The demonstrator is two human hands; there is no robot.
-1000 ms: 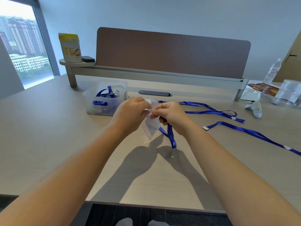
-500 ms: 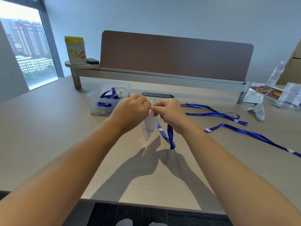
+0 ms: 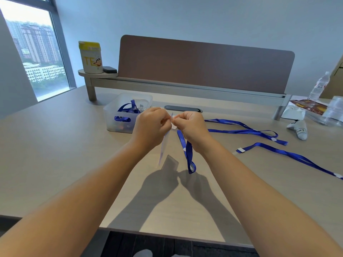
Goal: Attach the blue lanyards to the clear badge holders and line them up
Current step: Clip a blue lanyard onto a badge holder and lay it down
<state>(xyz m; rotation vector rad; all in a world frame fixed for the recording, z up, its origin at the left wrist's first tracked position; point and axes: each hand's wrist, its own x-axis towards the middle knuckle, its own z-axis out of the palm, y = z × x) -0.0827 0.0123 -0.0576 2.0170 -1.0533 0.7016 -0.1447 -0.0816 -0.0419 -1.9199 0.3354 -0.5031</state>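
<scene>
Since a moment ago the clear badge holder (image 3: 164, 145) has swung from facing me to hanging almost edge-on, and my two fists have drawn in closer at its top.

My left hand (image 3: 151, 125) is clenched, its fingertips pinching the upper edge of the holder, which dangles below my knuckles above the table (image 3: 55, 154) without touching it. My right hand (image 3: 191, 125) is curled tight just beside the left, thumb and forefinger pressed on the end of the blue lanyard (image 3: 187, 153) right at the holder's top. Whether the clip is through the slot I cannot tell; my fingers hide it. The lanyard's strap drops from under my right palm in a short loop that hangs free beside the holder, close to it but apart.

Behind my left hand sits a clear plastic bin (image 3: 120, 115) with more blue straps in it. To my right, two more lanyards lie flat on the table: the far lanyard (image 3: 246, 128) folded in a long loop, the near lanyard (image 3: 289, 154) stretched out toward the edge with its white clip end pointing at my forearm. Both are well apart from my hands.
</scene>
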